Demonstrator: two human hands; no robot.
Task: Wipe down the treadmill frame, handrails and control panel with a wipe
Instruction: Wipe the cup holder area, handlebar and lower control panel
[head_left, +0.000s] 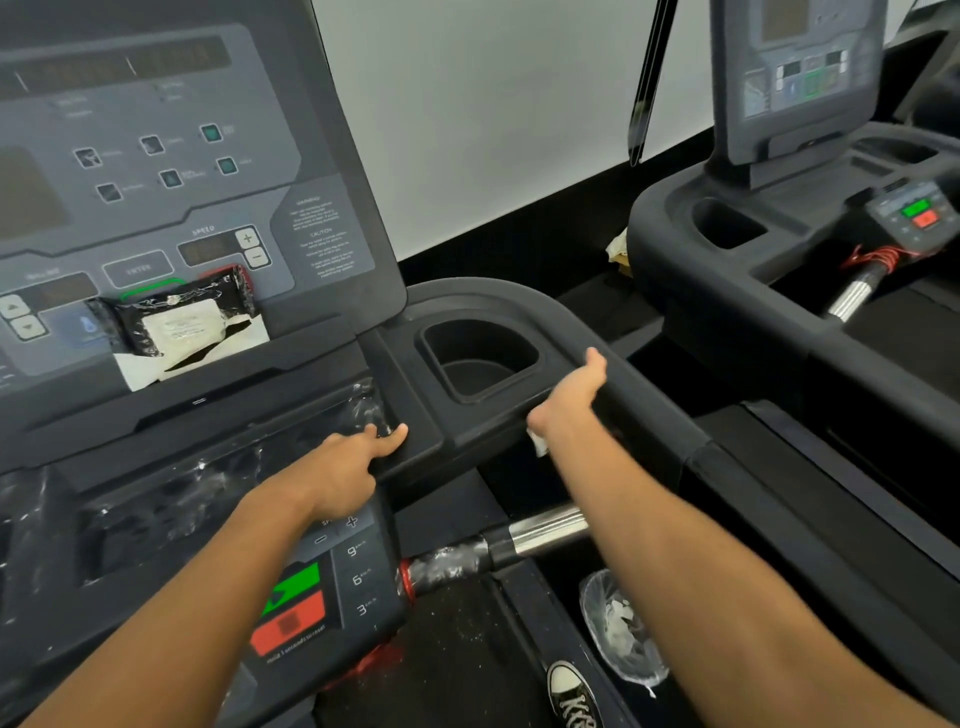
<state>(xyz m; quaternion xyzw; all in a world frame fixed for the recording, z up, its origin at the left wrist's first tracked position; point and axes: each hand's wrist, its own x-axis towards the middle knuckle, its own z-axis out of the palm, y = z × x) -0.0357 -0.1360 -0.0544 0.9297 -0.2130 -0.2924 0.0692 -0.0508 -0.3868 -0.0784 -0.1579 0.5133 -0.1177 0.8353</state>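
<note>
Head view: a matte black treadmill (613, 358) stands by a pale wall (493, 119) with a dark base strip; a second treadmill (779, 228) stands to the right. The sloped grey panel (156, 171) carries flat buttons, and a glossy black wipe pack (179, 319) leans on it. A moulded cup holder (480, 361) sits right of the panel. The left hand (345, 467) rests on the console edge, fingers straight and relaxed. The right hand (569, 400) curls over the rounded handrail, pressing a white wipe (537, 441) that shows only as a corner beneath the palm. A chrome bar (545, 532) crosses below, its left part wrapped in crinkled film. The panel text is too blurred to read.
</note>
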